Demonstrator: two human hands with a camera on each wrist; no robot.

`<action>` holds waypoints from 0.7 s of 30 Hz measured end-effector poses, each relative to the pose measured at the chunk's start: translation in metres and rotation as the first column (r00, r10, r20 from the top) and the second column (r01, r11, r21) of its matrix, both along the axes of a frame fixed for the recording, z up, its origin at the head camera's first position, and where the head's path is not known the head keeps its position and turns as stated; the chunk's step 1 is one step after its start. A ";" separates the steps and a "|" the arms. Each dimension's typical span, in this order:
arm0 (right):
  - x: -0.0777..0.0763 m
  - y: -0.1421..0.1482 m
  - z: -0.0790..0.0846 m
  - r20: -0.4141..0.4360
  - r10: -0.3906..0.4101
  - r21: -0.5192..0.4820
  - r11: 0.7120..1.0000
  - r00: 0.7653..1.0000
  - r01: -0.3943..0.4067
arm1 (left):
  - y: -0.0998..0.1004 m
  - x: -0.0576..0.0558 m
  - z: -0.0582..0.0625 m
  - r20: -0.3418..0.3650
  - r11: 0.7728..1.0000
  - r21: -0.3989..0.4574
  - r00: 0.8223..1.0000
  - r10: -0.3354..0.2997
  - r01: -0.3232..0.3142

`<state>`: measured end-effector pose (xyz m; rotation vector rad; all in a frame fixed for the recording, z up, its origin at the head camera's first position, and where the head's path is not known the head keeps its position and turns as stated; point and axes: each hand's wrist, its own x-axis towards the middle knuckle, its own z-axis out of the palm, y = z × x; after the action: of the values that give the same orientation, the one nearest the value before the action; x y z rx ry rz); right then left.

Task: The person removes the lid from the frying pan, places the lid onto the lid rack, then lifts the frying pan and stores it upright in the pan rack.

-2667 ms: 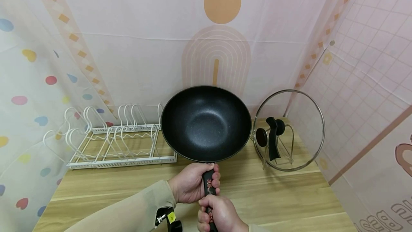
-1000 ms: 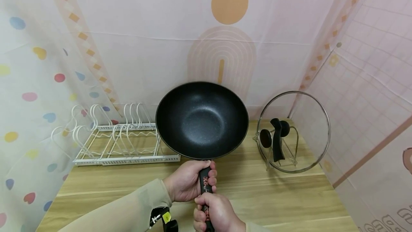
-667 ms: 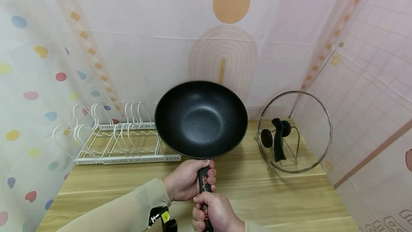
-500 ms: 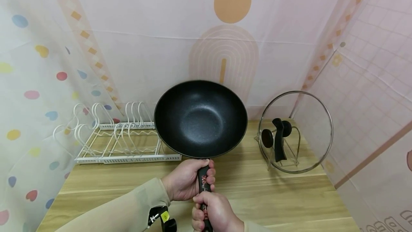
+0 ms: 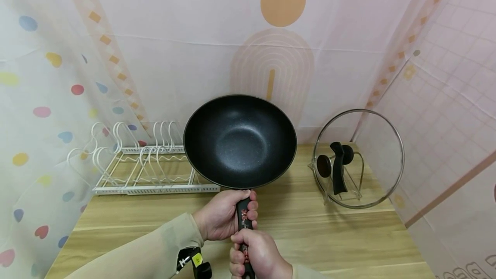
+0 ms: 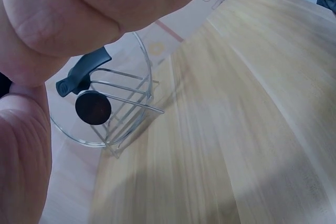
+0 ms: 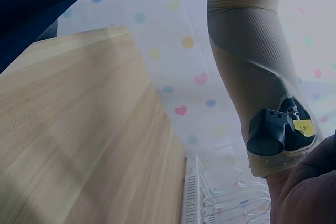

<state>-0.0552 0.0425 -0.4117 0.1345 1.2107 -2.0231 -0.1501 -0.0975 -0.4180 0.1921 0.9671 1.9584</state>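
Observation:
A black wok (image 5: 240,141) is held up over the table in the head view, its dark inner face turned toward the camera. My left hand (image 5: 222,214) grips the black handle (image 5: 244,214) just below the pan. Lower on the same handle, my right hand (image 5: 260,253) has its fingers curled round the grip. In the left wrist view the curled fingers of the left hand (image 6: 84,19) fill the upper left. The right wrist view shows part of a hand (image 7: 310,192) at its lower right edge, with the handle out of sight.
A white wire dish rack (image 5: 155,189) stands on the wooden table (image 5: 329,240) at the left, partly behind the wok. On the right, a clear glass lid (image 5: 401,158) with a black knob leans upright in a small wire stand (image 5: 362,171). Patterned curtains (image 5: 174,68) enclose the back and sides.
Both hands keep their grip on the handle. The head view has shifted slightly, and the wok sits a little farther left and higher in it. Rack and lid stay put on the table.

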 end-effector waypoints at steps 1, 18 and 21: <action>0.000 0.000 0.000 0.000 0.003 0.001 1.000 1.000 -0.003 | -0.001 0.000 0.000 0.001 1.000 -0.003 1.000 0.001 -0.001; -0.001 -0.008 0.004 0.032 0.014 -0.004 1.000 0.999 -0.014 | -0.008 0.001 0.004 0.001 1.000 -0.014 1.000 0.027 -0.027; -0.001 -0.010 0.005 0.044 0.016 -0.010 1.000 0.999 -0.016 | -0.010 0.001 0.004 -0.001 0.999 -0.021 0.999 0.036 -0.036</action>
<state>-0.0563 0.0326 -0.4067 0.1631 1.1717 -2.0015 -0.1490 -0.1070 -0.4136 0.1642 0.9970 1.9802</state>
